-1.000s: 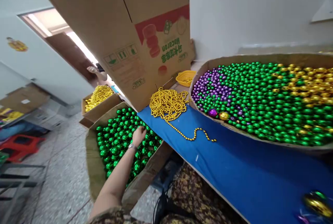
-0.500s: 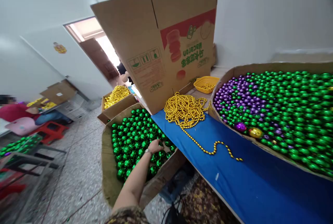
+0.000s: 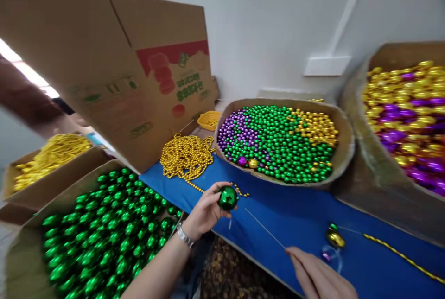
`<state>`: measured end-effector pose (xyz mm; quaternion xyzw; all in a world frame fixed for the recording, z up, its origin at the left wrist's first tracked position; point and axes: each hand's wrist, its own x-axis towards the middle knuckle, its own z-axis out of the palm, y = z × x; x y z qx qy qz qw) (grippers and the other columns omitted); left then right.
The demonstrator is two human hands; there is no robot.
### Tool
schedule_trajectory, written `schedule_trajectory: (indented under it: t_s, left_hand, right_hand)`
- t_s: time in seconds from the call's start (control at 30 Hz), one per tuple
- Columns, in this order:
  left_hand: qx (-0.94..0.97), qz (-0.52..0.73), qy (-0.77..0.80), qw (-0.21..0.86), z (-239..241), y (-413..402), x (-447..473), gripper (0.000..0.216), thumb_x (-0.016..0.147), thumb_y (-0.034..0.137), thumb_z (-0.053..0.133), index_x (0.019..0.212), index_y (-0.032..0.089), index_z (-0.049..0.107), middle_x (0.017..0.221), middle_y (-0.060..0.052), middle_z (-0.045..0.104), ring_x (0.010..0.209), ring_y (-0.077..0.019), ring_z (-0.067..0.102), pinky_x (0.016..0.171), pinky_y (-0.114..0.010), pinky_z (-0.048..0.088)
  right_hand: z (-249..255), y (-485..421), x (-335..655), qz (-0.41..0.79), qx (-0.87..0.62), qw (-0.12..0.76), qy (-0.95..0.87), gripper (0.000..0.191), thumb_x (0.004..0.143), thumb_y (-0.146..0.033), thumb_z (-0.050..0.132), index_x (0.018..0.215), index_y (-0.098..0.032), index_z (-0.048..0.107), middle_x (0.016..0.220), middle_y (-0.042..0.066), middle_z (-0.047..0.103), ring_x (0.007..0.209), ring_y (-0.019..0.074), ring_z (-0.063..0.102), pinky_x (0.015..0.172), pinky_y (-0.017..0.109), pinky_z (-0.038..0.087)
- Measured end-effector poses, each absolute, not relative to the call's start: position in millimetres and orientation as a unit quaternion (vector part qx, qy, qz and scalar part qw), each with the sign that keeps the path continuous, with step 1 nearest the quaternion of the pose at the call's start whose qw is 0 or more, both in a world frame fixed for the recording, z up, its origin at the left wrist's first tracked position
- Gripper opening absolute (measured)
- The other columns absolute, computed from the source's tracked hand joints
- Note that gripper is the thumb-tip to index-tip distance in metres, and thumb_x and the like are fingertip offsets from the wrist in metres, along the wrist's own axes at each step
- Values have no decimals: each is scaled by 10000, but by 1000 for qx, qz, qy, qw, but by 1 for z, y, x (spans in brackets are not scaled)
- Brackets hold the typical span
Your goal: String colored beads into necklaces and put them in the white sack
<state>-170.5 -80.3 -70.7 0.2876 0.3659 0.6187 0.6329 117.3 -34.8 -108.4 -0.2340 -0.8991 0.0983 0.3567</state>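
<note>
Probably for control, the left hand [image 3: 206, 210] grips a green ball [image 3: 227, 198], the right hand [image 3: 321, 273] pinching a thin rod [image 3: 265, 228] nearer

This is looking like a bead-craft workshop: beside the blue-covered table [image 3: 302, 215] an open carton [image 3: 24, 257] is holding loose green balls [image 3: 121, 238], on the table a low cardboard tray [image 3: 343, 150] is holding mixed beads [image 3: 278, 141] and gold strands [image 3: 187, 155] are lying heaped, while over the table the left hand [image 3: 205, 211] is gripping one green ball [image 3: 227, 198]
</note>
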Motion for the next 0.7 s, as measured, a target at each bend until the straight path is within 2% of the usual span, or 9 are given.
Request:
schedule_trajectory:
  t_s: [0.23,0.5,0.6,0.7]
  left_hand:
    - [277,594,327,681,-81,-60,-146,369,812,301,541,1151,156,520,1179,-162,590,813,-219,661,574,-241,528]
    - [322,577,374,651,-76,-62,-138,415,805,287,590,1195,153,544,1170,-152,572,829,-212,621,566,-245,523]
    - [395,542,418,613,-71,-63,-128,504,734,239,700,1213,188,550,1149,-106,569,877,-191,583,651,-246,509]
    - [426,529,424,600,-69,-62,-113,563,688,206,755,1211,219,545,1116,-69,580,922,-170,560,762,-245,468]
  right_hand:
    - [-105,-38,134,63,-287,350,-890,245,909,-222,428,1087,-231,596,929,16,724,763,157,698,674,231,547]
    - [-104,-34,134,-8,-276,347,-896,296,941,-207,351,979,-169,642,787,32,723,645,154,685,595,243,526]
    - [-108,-33,131,-28,-283,339,-897,319,944,-211,335,968,-183,652,770,27,723,627,166,687,574,258,529]
    - [-114,-31,128,26,-298,351,-888,301,948,-238,347,979,-191,643,830,33,730,694,157,702,634,229,548]
